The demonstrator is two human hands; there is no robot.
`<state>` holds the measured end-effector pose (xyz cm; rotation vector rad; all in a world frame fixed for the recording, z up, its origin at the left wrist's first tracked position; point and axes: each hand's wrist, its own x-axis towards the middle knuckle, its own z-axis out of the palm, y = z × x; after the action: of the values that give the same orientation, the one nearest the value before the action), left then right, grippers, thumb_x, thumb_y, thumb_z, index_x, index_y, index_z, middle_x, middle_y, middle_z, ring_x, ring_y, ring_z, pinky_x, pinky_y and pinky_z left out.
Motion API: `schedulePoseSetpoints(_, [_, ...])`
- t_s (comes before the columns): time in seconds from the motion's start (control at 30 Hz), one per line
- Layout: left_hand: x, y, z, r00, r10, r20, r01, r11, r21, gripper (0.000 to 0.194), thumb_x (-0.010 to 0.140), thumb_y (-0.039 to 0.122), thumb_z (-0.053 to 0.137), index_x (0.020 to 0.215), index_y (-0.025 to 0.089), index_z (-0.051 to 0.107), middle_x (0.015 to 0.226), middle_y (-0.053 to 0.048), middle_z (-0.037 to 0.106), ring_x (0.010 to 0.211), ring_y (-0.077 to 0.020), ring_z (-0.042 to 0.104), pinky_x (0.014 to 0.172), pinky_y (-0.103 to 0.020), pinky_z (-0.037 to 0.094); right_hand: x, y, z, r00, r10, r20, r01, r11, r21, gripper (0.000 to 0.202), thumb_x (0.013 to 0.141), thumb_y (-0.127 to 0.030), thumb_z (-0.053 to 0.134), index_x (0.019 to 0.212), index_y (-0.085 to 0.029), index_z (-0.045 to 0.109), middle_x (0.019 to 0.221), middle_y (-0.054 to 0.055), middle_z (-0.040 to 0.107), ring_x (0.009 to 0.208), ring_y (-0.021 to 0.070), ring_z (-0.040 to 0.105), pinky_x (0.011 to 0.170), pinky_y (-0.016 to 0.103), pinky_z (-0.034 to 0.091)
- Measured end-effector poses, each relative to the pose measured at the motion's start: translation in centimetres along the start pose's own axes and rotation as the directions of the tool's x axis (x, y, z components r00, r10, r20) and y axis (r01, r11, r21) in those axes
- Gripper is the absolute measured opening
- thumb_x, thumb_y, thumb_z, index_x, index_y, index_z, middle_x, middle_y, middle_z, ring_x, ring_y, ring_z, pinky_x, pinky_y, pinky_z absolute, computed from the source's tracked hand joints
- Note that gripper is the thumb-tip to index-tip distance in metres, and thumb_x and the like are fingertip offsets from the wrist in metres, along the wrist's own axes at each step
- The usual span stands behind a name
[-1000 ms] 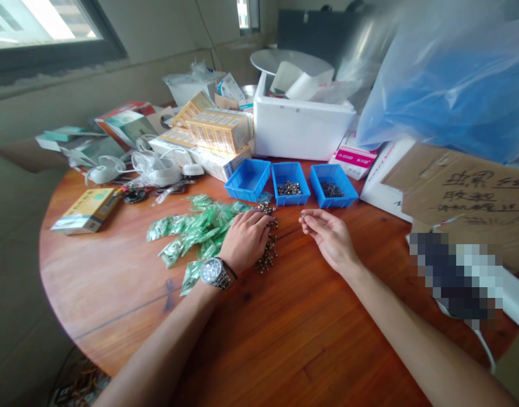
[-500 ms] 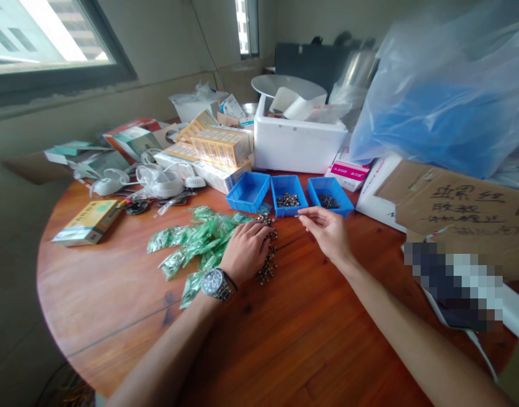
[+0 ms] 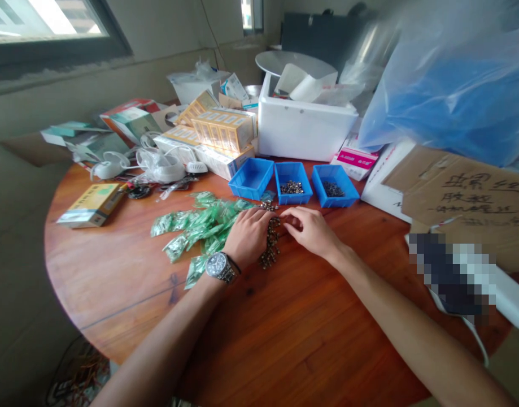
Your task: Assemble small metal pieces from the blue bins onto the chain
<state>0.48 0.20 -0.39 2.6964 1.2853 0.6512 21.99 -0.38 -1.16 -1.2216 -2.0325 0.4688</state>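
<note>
Head view: left hand (image 3: pixel 247 236), a steel wristwatch (image 3: pixel 219 266) on its wrist, lying palm down on the near-left edge of a heap of small dark metal fasteners (image 3: pixel 270 243) on the round red-brown wooden worktop (image 3: pixel 284 333). Fingers curled over the heap; grip loosely spread, holding nothing that can be made out. Right hand (image 3: pixel 309 228) just right of the heap, fingertips bent down onto its far edge and touching the pieces; whether that grip pinches one cannot be told, since the knuckles hide the tips.

Just behind the heap, a row of three small blue plastic bins: the left bin (image 3: pixel 251 178) showing no contents from here, the middle bin (image 3: pixel 292 182) and the right bin (image 3: pixel 334 184) each with a small dark pile of metal parts. Left of the heap and partly under the left hand, a scatter of small green plastic sachets (image 3: pixel 195 226). Farther behind, a white foam box (image 3: pixel 304 127) and stacked yellow cartons (image 3: pixel 222 130); well to the right, a brown cardboard sheet with handwritten characters (image 3: pixel 471 195).

Judged from this, best handled by keeping the left hand as a fence so no piece rolls off, teasing one fastener clear with thumb and forefinger, and checking its kind before lifting. Tangled pieces likely to come up in clumps; a light shake over the heap should free them.
</note>
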Motion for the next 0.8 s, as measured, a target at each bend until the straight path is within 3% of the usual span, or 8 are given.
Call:
schedulePoseSetpoints(0.27, [0.0,-0.1,0.1,1.000,0.010,0.001,-0.010,1.000,0.000,0.037,0.105,0.014,0.043,0.131,0.020,0.069,0.127,-0.010,0.075,0.126,-0.0286,0.065,0.110,-0.047,0.051,0.1,1.1,1.7,0.997,0.023,0.079,-0.013,0.992,-0.127,0.017,0.092,-0.010,0.071,0.103,-0.022,0.074,0.096,0.006,0.073,0.081,0.0208,0.067,0.078,0.031,0.053])
schedulePoseSetpoints(0.4, [0.0,-0.1,0.0,1.000,0.013,-0.002,-0.013,1.000,-0.010,0.038,0.104,0.013,0.044,0.131,0.022,0.069,0.127,-0.010,0.075,0.127,-0.0279,0.064,0.111,-0.047,0.050,0.1,1.0,1.6,0.999,0.013,0.049,-0.009,0.997,-0.075,0.015,0.089,-0.007,0.071,0.093,-0.021,0.071,0.091,0.004,0.074,0.078,0.0191,0.066,0.074,0.030,0.052])
schedulePoseSetpoints(0.5, [0.0,-0.1,0.0,1.000,0.004,-0.002,-0.004,1.000,-0.009,0.037,0.103,0.012,0.044,0.129,0.021,0.070,0.128,-0.010,0.075,0.128,-0.0278,0.064,0.111,-0.047,0.050,-0.4,0.7,1.3,0.998,0.063,0.006,-0.063,0.996,0.065,0.011,0.087,-0.010,0.072,0.088,-0.021,0.071,0.081,0.002,0.073,0.068,0.0166,0.064,0.067,0.029,0.052])
schedulePoseSetpoints(0.6, [0.0,-0.1,0.0,1.000,-0.004,0.005,0.004,1.000,-0.006,0.037,0.104,0.011,0.044,0.129,0.019,0.070,0.129,-0.010,0.075,0.128,-0.0283,0.065,0.111,-0.047,0.051,-1.2,0.5,1.0,0.981,0.196,-0.007,-0.186,0.941,0.283,0.002,0.088,-0.022,0.074,0.089,-0.020,0.073,0.077,0.002,0.074,0.064,0.0165,0.066,0.063,0.028,0.053])
schedulePoseSetpoints(0.8, [0.0,0.0,0.0,1.000,-0.004,0.008,0.004,1.000,-0.012,0.035,0.104,0.013,0.045,0.128,0.019,0.070,0.128,-0.010,0.075,0.128,-0.0285,0.065,0.111,-0.048,0.051,-2.1,1.1,0.9,0.914,0.400,0.067,-0.333,0.645,0.688,0.025,0.078,-0.037,0.088,0.088,-0.019,0.075,0.088,0.006,0.080,0.077,0.0183,0.071,0.073,0.031,0.058])
